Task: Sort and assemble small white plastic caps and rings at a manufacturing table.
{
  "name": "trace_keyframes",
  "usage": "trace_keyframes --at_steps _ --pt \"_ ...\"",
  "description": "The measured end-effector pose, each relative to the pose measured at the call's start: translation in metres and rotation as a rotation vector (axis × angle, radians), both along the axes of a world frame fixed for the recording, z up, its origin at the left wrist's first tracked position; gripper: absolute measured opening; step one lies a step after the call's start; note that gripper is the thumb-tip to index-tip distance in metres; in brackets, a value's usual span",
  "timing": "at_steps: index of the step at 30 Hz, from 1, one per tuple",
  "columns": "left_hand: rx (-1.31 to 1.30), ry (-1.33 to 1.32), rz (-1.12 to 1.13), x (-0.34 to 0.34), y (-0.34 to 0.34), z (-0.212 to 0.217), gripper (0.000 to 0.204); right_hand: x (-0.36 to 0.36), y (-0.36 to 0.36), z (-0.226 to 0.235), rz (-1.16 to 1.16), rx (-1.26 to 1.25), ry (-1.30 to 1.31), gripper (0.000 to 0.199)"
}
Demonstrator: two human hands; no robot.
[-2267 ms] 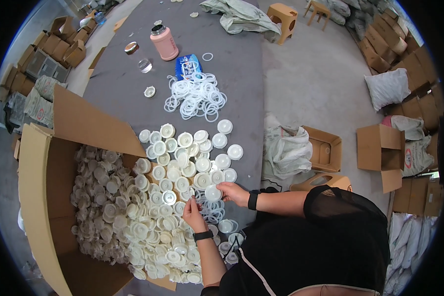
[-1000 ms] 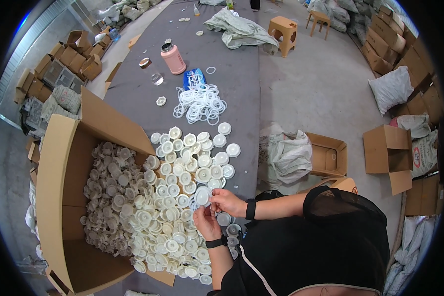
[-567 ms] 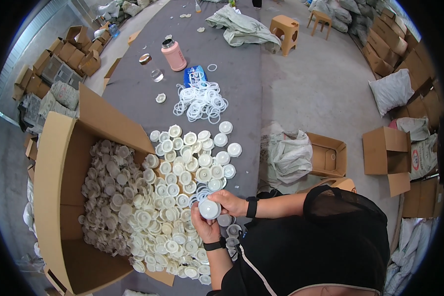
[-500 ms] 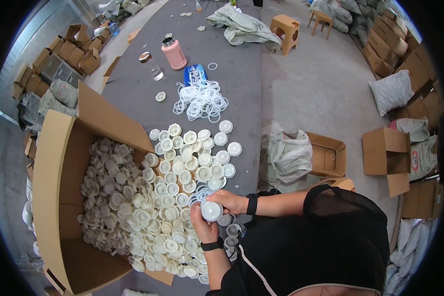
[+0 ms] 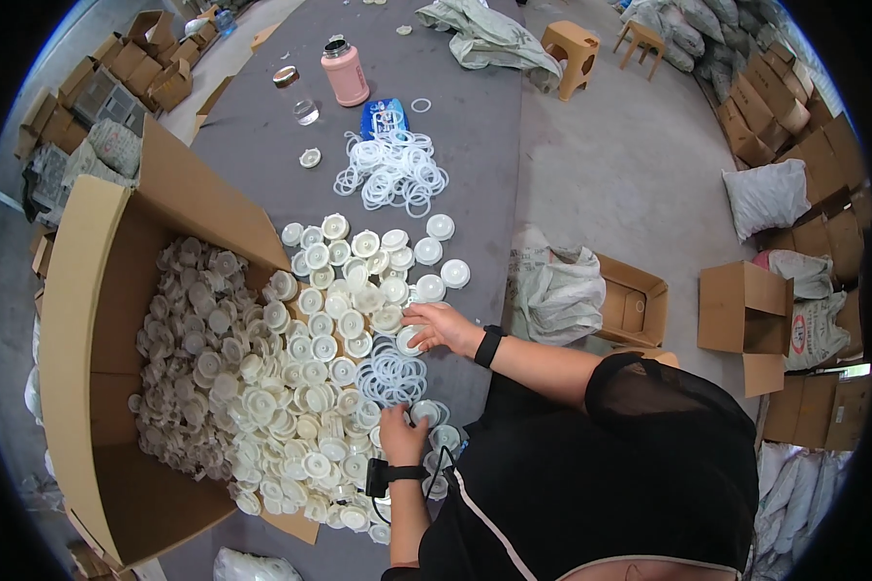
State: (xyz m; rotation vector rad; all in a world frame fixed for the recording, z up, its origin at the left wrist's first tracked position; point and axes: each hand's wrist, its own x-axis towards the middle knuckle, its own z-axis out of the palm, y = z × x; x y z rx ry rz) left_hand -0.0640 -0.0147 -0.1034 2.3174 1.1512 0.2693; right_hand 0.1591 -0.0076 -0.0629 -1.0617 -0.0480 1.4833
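I see right hand (image 5: 443,324) spread open, fingertips on white cap (image 5: 409,338) near counter's (image 5: 475,165) right edge. Left hand (image 5: 398,433) pinches small cap (image 5: 424,413), loose rings (image 5: 389,370) just beside. Risk, my guess: sleeve or wrist sweeps crowded caps (image 5: 358,281) off edge; rings tangle, lift together.

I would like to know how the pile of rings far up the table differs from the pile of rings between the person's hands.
The far pile of rings is larger and lies beside a blue packet, with no hand near. The near pile of rings is smaller, hemmed in by white caps, with the right hand just above it and the left hand just below. Both are loose heaps of thin translucent white rings on the grey table.
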Motion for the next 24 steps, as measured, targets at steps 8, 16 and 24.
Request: trace_keyframes --at_steps 8,16,24 --pt "0.160 0.045 0.016 0.012 -0.022 0.003 0.043 -0.039 -0.040 -0.039 0.544 -0.076 -0.396 0.033" --pt "-0.065 -0.348 0.016 0.022 0.006 0.003 0.033 -0.057 -0.051 -0.072 0.505 0.014 -0.438 0.027" --pt "0.078 0.101 0.136 0.017 0.041 -0.029 0.023 -0.043 -0.040 -0.057 0.460 -0.029 -0.521 0.027"
